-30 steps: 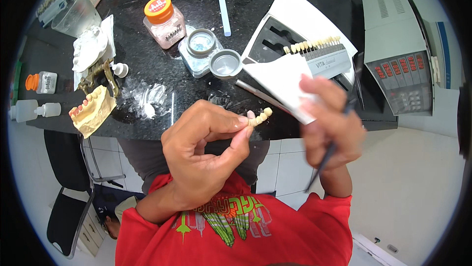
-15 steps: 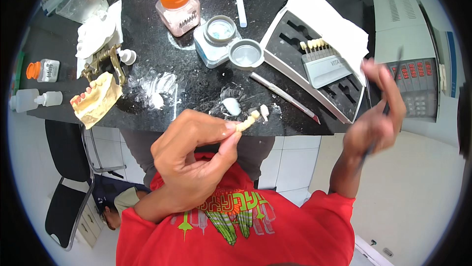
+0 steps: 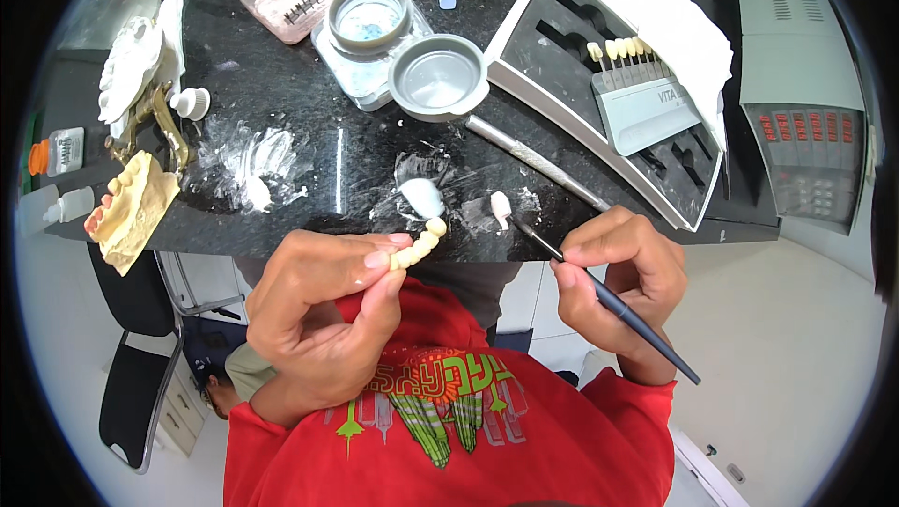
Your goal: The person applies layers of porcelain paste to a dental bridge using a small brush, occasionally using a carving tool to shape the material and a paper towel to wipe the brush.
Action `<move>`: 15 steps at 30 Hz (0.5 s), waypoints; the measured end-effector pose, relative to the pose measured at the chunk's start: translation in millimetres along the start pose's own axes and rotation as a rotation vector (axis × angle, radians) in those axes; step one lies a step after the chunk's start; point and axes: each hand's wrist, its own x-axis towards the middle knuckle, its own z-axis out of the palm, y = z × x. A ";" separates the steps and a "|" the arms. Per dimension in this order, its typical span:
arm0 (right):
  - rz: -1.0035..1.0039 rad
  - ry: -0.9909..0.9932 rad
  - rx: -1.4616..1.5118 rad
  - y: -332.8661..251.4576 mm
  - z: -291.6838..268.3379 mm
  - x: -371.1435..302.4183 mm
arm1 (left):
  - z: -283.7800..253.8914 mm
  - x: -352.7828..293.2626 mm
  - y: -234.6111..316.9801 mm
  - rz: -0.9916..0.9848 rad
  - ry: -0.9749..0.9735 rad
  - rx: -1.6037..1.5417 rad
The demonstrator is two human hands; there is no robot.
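Between thumb and forefinger, my left hand (image 3: 323, 315) pinches a cream-coloured dental bridge (image 3: 419, 249), a curved row of several tooth crowns, just over the bench's near edge. My right hand (image 3: 627, 278) grips a slim brush (image 3: 637, 322) with a dark blue handle, pen-fashion. Its thin tip points up and left, close beside a small whitish-pink lump (image 3: 501, 207) on the black bench; whether they touch I cannot tell. A glossy white blob of paste (image 3: 422, 197) lies just beyond the bridge.
A metal-handled knife (image 3: 538, 165) lies before the open case (image 3: 552, 109) holding a tooth shade guide (image 3: 646, 100). Two open grey-rimmed containers (image 3: 437, 81) stand beyond the paste. A plaster dental model (image 3: 140, 212) sits at left, near smeared white powder (image 3: 257, 175). A control unit (image 3: 805, 151) stands right.
My right hand has come down and left from beside the shade guide case, bringing the brush tip near the small lump. The bridge stays pinched in my left hand; the whole view has shifted.
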 end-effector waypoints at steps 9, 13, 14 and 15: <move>-0.147 -0.015 0.002 9.8 0.0 2.2 | -2.4 0.4 -5.8 0.068 -0.073 0.009; -0.156 0.010 0.016 13.1 0.0 0.4 | -2.2 1.1 -5.6 0.073 -0.077 0.009; -0.149 0.009 0.013 12.6 -1.0 0.1 | -1.9 1.3 -5.7 0.072 -0.075 0.005; -0.142 0.007 0.009 12.2 -1.5 0.0 | -1.4 1.4 -5.7 0.071 -0.072 0.001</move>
